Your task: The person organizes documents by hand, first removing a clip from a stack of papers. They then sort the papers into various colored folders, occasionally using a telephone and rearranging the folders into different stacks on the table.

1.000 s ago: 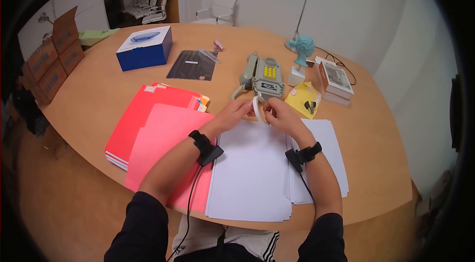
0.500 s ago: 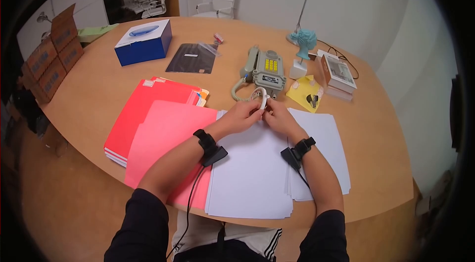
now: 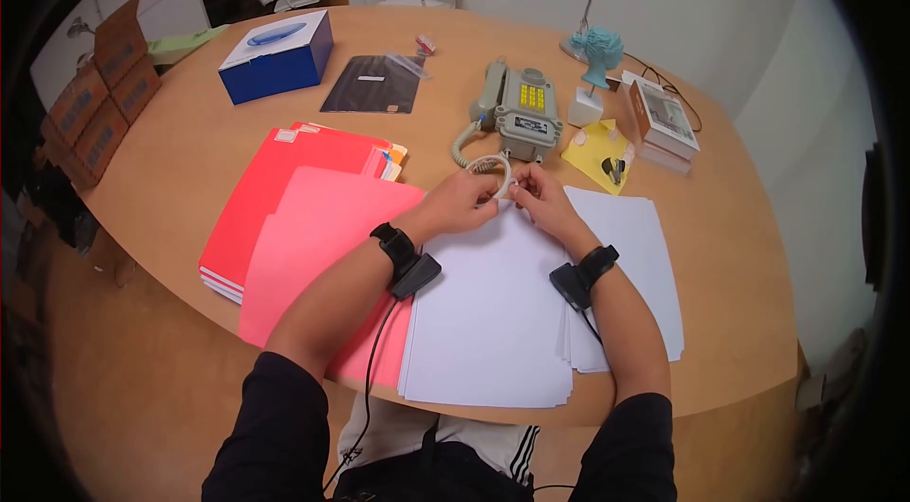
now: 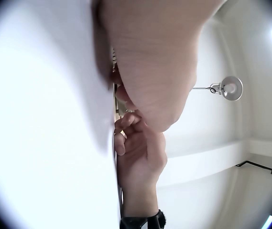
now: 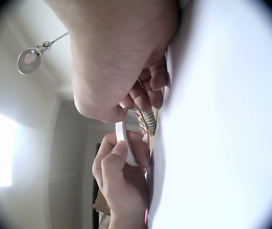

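White ring (image 5: 120,130) is up between my hands, above the far end of the center paper stack (image 3: 488,312). My left hand (image 3: 460,202) grips it; my right hand (image 3: 547,202) pinches its right edge. Gray telephone (image 3: 523,118) just beyond, yellow sheet (image 3: 590,153) right of that, pink folder (image 3: 318,241) left of the stack, more paper (image 3: 630,265) right, blue box (image 3: 284,75) far left.

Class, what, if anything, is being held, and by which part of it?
A white tape roll, held by its rim in the left grip; whether the right grip also pinches it is unclear.
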### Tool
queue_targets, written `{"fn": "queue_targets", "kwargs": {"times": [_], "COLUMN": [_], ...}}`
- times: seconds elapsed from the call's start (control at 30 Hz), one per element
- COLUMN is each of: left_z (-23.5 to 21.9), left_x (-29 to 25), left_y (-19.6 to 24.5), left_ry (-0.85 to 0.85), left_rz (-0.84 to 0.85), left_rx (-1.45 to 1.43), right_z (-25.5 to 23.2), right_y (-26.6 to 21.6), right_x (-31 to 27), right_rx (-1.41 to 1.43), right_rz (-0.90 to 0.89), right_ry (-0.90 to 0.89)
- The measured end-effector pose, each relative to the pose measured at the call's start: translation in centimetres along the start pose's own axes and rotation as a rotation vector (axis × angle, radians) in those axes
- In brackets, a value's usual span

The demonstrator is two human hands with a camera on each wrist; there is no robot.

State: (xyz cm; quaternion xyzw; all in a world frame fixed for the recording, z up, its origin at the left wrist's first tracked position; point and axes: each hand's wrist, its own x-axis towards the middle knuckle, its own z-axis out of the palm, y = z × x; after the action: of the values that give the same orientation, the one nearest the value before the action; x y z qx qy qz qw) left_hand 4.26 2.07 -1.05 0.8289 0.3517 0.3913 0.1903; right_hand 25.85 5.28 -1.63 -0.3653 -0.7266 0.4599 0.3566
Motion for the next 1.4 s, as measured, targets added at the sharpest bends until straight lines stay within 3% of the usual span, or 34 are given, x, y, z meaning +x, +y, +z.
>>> {"fn": "queue_targets", "kwargs": {"times": [0.17, 0.47, 0.77, 0.93, 1.07, 1.4], "left_z": [-0.2, 0.3, -0.7, 0.1, 0.4, 0.5], "left_x": [-0.1, -0.1, -0.2, -0.1, -0.1, -0.1], "left_y": [0.0, -0.3, 2.1, 0.6, 0.0, 0.5], "left_ry": [-0.042, -0.011, 0.015, 0.072, 0.061, 0.085], "left_rz": [-0.043, 0.105, -0.116, 0.082, 0.116, -0.015], "left_rx": [-0.008, 0.145, 0.147, 0.204, 0.209, 0.249], "right_z": [0.2, 0.3, 0.4, 0.2, 0.0, 0.1], "right_y": [-0.3, -0.2, -0.3, 0.3, -0.1, -0.1], "right_x": [-0.2, -0.2, -0.4, -0.2, -0.4, -0.5], "right_rx": [-0.047, -0.089, -0.098, -0.116, -0.156, -0.095], "right_rz": [-0.042, -0.095, -0.121, -0.124, -0.09, -0.12], "right_ry": [0.001, 0.015, 0.014, -0.012, -0.02, 0.002]}}
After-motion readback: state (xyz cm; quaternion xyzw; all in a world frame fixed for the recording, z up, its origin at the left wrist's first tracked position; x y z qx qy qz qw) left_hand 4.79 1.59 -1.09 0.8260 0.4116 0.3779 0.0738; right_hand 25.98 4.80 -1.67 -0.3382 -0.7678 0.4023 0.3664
